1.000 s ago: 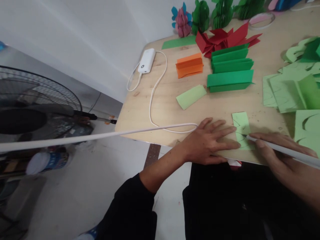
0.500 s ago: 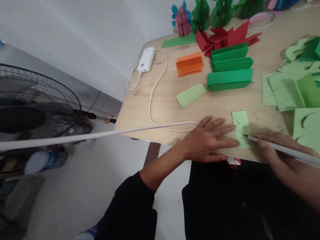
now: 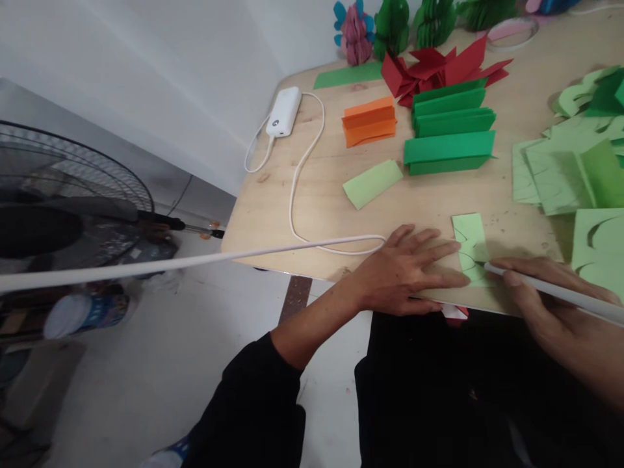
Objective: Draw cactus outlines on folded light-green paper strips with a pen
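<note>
L hand (image 3: 409, 273) flat, fingers spread on light green paper strip (image 3: 470, 246), R hand (image 3: 550, 292) gripping white pen (image 3: 550, 290) w/ tip on it; loose press could let the strip slide & skew the line.

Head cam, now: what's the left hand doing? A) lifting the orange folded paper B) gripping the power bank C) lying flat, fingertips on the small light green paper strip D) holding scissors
C: the left hand lies flat on the table, fingertips on the light green paper strip, while the right hand holds a white pen to it.
</note>
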The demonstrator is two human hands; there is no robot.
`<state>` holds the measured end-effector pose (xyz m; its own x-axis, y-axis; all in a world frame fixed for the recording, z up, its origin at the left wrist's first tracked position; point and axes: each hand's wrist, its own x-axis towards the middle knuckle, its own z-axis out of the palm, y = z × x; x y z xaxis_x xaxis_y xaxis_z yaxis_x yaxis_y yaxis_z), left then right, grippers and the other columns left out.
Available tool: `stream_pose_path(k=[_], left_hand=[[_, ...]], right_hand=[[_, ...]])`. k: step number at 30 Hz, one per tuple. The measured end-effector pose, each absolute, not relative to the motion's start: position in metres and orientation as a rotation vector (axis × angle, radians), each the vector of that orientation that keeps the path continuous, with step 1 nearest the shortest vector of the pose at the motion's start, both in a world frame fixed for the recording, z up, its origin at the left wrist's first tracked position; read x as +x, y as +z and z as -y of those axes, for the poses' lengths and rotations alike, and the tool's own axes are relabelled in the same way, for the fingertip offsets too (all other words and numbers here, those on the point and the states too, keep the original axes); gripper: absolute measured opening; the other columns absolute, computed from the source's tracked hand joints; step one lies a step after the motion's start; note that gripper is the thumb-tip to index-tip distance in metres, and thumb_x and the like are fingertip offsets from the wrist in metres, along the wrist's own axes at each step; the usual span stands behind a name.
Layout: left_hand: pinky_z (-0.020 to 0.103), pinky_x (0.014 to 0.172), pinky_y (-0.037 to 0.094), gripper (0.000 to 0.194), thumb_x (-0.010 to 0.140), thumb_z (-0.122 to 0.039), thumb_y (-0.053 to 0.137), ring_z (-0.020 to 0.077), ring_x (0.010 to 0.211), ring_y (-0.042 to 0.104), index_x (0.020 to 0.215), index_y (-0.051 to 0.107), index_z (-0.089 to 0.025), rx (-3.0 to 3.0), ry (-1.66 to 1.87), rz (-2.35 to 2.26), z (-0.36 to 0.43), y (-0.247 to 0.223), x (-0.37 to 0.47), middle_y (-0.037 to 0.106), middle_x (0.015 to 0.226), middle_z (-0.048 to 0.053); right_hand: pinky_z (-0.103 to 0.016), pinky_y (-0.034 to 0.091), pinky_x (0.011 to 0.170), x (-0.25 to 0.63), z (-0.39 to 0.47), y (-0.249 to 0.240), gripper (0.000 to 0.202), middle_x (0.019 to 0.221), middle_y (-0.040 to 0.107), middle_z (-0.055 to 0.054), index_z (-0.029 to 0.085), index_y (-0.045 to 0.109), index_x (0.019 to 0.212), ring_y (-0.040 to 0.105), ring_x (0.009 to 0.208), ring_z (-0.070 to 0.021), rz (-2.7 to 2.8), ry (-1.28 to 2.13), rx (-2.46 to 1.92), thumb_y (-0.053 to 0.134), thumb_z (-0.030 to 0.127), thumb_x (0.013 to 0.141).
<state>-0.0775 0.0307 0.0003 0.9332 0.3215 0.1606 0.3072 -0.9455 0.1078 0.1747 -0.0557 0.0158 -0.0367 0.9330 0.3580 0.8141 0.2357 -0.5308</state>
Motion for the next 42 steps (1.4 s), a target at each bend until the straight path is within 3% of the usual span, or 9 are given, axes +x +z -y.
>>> stream_pose_path(k=[17, 25, 42], left_hand=[[0.06, 0.122, 0.03, 0.053, 0.1, -0.063, 0.055, 0.0373, 0.152, 0.04, 0.148, 0.061, -0.042, 2.971, 0.295, -0.492, -0.0311, -0.001, -0.0772, 0.048, 0.165, 0.006], [0.06, 0.123, 0.03, 0.052, 0.1, -0.063, 0.056, 0.0369, 0.153, 0.04, 0.148, 0.06, -0.042, 2.969, 0.284, -0.496, -0.0308, -0.0008, -0.0774, 0.048, 0.165, 0.005], [0.061, 0.124, 0.027, 0.054, 0.099, -0.063, 0.057, 0.0379, 0.153, 0.039, 0.148, 0.06, -0.041, 2.946, 0.276, -0.494, -0.0308, -0.002, -0.0771, 0.047, 0.166, 0.006]], right_hand=[[-0.036, 0.06, 0.086, 0.1733, 0.058, 0.0194, 0.024, 0.095, 0.081, -0.002, 0.028, 0.073, 0.1, 0.077, 0.094, -0.0213, 1.909, 0.172, -1.615, 0.053, 0.041, 0.099], [-0.04, 0.061, 0.081, 0.1739, 0.0573, 0.0186, 0.026, 0.092, 0.08, -0.001, 0.032, 0.074, 0.096, 0.077, 0.089, -0.0242, 1.865, 0.233, -1.66, 0.053, 0.045, 0.096], [-0.036, 0.058, 0.079, 0.1713, 0.0576, 0.0201, 0.024, 0.091, 0.08, -0.001, 0.03, 0.073, 0.095, 0.076, 0.089, -0.0217, 1.847, 0.222, -1.663, 0.053, 0.044, 0.097]])
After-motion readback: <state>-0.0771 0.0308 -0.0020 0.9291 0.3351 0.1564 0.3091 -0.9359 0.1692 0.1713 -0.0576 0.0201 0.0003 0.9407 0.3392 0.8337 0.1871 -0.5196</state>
